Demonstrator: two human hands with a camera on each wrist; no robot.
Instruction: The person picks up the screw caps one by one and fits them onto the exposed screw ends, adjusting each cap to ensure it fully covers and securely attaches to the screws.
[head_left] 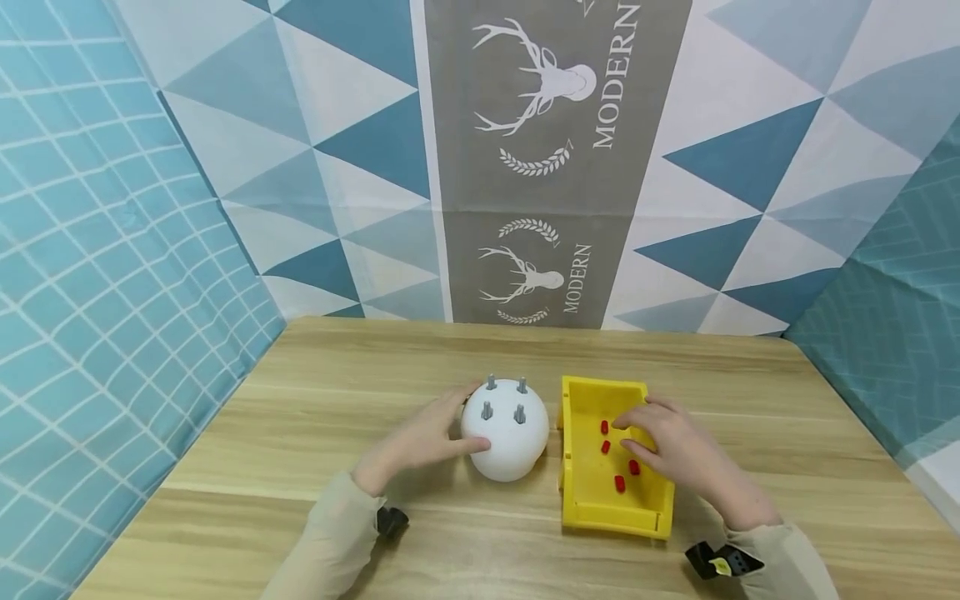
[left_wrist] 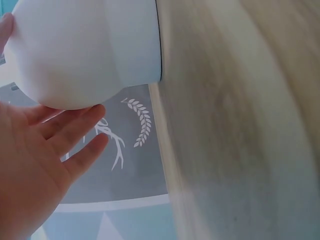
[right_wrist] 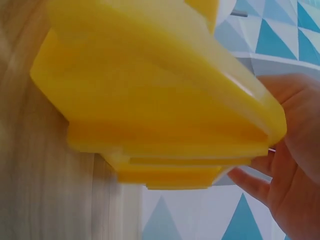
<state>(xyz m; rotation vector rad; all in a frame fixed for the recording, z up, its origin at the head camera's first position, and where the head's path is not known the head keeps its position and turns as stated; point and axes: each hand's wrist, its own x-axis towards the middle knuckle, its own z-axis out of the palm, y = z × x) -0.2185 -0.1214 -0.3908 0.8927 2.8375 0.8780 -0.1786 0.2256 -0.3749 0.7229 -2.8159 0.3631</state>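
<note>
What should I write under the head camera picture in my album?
Left fingers holding a round white object with pegs, right fingers over a yellow box of red pieces.

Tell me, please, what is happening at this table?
A person is working here with both hands. The left hand holds the side of a white dome, which stands on the table with four bolts sticking up from it. The right hand is over a yellow bin, its fingers near some red pieces lying inside.
</note>
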